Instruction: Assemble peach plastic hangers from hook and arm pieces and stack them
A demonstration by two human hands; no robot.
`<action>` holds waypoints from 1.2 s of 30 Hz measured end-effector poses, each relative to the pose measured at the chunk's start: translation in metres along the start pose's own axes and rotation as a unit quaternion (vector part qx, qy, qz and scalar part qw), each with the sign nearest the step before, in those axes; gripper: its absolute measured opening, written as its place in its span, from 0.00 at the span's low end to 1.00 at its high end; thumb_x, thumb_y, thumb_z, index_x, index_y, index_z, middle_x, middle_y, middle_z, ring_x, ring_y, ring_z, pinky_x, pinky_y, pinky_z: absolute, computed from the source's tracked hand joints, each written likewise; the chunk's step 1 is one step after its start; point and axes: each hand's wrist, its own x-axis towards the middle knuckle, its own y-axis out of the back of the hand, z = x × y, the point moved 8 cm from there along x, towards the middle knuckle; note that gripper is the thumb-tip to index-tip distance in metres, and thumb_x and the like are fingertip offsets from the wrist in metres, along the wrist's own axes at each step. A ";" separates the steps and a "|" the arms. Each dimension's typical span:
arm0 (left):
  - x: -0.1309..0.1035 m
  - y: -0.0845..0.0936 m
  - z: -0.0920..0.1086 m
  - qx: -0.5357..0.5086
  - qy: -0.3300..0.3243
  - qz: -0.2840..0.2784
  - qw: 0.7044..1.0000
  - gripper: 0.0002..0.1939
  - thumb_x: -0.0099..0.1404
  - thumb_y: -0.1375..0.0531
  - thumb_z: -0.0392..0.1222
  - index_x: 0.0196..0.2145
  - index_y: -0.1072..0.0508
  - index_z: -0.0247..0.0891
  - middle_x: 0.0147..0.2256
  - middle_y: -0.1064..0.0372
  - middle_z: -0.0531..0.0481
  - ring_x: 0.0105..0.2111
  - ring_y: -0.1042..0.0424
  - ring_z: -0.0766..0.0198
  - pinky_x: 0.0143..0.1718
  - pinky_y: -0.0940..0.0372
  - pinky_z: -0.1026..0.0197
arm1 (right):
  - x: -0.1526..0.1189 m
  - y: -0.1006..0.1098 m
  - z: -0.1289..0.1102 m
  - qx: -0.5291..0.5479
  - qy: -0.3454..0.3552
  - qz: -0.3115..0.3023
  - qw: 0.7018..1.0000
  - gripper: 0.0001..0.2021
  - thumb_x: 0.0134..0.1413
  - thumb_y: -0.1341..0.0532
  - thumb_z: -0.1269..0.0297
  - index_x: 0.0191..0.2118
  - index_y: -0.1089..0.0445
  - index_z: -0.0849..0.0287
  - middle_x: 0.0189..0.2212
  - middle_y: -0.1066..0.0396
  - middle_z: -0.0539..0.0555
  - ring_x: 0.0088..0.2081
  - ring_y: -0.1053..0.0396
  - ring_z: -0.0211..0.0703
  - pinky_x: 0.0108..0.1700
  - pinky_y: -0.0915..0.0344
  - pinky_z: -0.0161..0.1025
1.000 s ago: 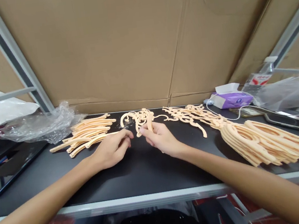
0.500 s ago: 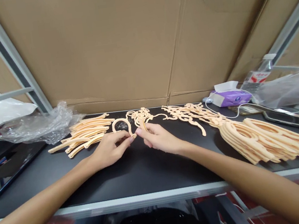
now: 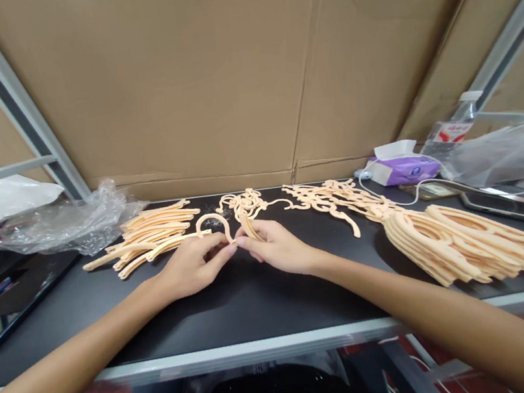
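Observation:
Between thumb and fingers, my left hand [image 3: 196, 263] pinches a beige hanger hook [image 3: 211, 218], its round curve standing up above the fingers. My right hand [image 3: 279, 246] is closed on a curved beige hanger arm [image 3: 247, 226] that sticks up past the fingers. The fingertips of both hands meet at the hook's lower end, and they hide the place where the two pieces come together. Left of the hands lies a pile of loose hanger arms [image 3: 162, 223]. Just behind them is a small heap of hanger hooks [image 3: 250, 199].
More beige hanger pieces [image 3: 331, 196] spread to the right, beside a stack of hangers [image 3: 471, 244]. Behind stand a purple tissue pack [image 3: 405, 168] and a bottle [image 3: 453, 128]. Crumpled clear plastic [image 3: 73, 218] and a dark device [image 3: 10, 293] lie left; a cardboard wall [image 3: 176, 84] closes the back.
Both hands stay together at nearly the same spot. The hanger arm in my right hand has tilted and shows more, and the hook has shifted slightly down.

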 end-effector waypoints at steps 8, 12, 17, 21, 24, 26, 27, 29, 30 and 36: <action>0.001 -0.001 0.002 0.015 -0.019 -0.008 1.000 0.18 0.73 0.48 0.47 0.28 0.30 0.37 0.24 0.31 0.53 0.24 0.34 0.68 0.30 0.42 0.64 | -0.001 0.006 -0.007 -0.075 -0.014 0.003 0.997 0.18 0.64 0.46 0.49 0.31 0.35 0.57 0.20 0.40 0.45 0.24 0.41 0.36 0.29 0.46 0.35; 0.000 0.002 0.002 0.056 -0.030 0.002 0.998 0.19 0.74 0.49 0.47 0.28 0.30 0.36 0.25 0.31 0.52 0.25 0.33 0.66 0.31 0.42 0.63 | -0.002 0.025 -0.012 -0.197 -0.001 0.053 0.979 0.21 0.69 0.55 0.50 0.31 0.37 0.56 0.24 0.35 0.48 0.29 0.37 0.39 0.36 0.43 0.38; 0.001 0.003 -0.003 0.103 -0.052 -0.002 0.993 0.17 0.74 0.50 0.45 0.33 0.25 0.37 0.32 0.24 0.47 0.32 0.27 0.61 0.37 0.39 0.61 | -0.002 0.023 -0.003 -0.349 0.016 0.000 0.937 0.16 0.69 0.52 0.54 0.39 0.31 0.55 0.33 0.28 0.54 0.33 0.33 0.44 0.37 0.46 0.39; 0.000 0.003 -0.007 0.137 -0.077 0.017 0.988 0.16 0.74 0.49 0.44 0.40 0.22 0.38 0.38 0.21 0.47 0.34 0.24 0.60 0.37 0.37 0.61 | -0.005 0.017 -0.003 -0.389 0.019 -0.021 0.921 0.15 0.69 0.52 0.55 0.46 0.31 0.52 0.36 0.26 0.55 0.33 0.32 0.46 0.35 0.48 0.39; -0.003 0.003 -0.007 0.162 -0.096 0.029 0.982 0.16 0.74 0.49 0.44 0.43 0.22 0.39 0.38 0.20 0.47 0.33 0.23 0.61 0.35 0.37 0.62 | -0.007 0.013 -0.005 -0.403 0.019 -0.039 0.914 0.15 0.69 0.52 0.55 0.45 0.30 0.53 0.37 0.25 0.56 0.35 0.31 0.46 0.35 0.48 0.39; -0.004 0.003 -0.006 0.172 -0.110 0.034 0.978 0.15 0.74 0.49 0.43 0.43 0.23 0.38 0.38 0.21 0.47 0.33 0.24 0.62 0.34 0.37 0.62 | -0.007 0.012 -0.006 -0.409 0.014 -0.044 0.911 0.16 0.69 0.53 0.55 0.46 0.30 0.53 0.37 0.25 0.55 0.35 0.30 0.46 0.35 0.47 0.39; -0.004 0.003 -0.004 0.177 -0.120 0.031 0.976 0.15 0.75 0.49 0.43 0.43 0.23 0.38 0.37 0.22 0.48 0.33 0.24 0.62 0.34 0.38 0.63 | -0.007 0.011 -0.006 -0.413 0.012 -0.048 0.910 0.16 0.70 0.53 0.55 0.46 0.30 0.53 0.37 0.25 0.55 0.35 0.30 0.45 0.35 0.47 0.38; -0.005 0.002 -0.001 0.198 -0.138 0.019 0.970 0.15 0.75 0.51 0.41 0.40 0.25 0.37 0.33 0.24 0.49 0.30 0.26 0.64 0.31 0.40 0.63 | -0.007 0.010 -0.007 -0.422 0.011 -0.059 0.905 0.16 0.69 0.53 0.56 0.46 0.30 0.53 0.36 0.25 0.54 0.35 0.30 0.44 0.35 0.47 0.37; -0.005 0.001 0.000 0.216 -0.144 0.010 0.966 0.15 0.75 0.51 0.40 0.39 0.25 0.37 0.31 0.26 0.50 0.29 0.28 0.65 0.29 0.41 0.63 | -0.008 0.009 -0.007 -0.428 0.011 -0.065 0.902 0.16 0.69 0.53 0.56 0.46 0.30 0.53 0.35 0.25 0.53 0.35 0.30 0.44 0.34 0.47 0.37; -0.006 -0.001 0.008 0.294 -0.151 -0.034 0.943 0.12 0.74 0.51 0.36 0.35 0.30 0.38 0.26 0.33 0.53 0.24 0.34 0.65 0.26 0.46 0.61 | -0.009 0.007 -0.009 -0.451 0.009 -0.089 0.888 0.16 0.69 0.53 0.56 0.45 0.29 0.53 0.34 0.26 0.53 0.35 0.29 0.43 0.35 0.47 0.36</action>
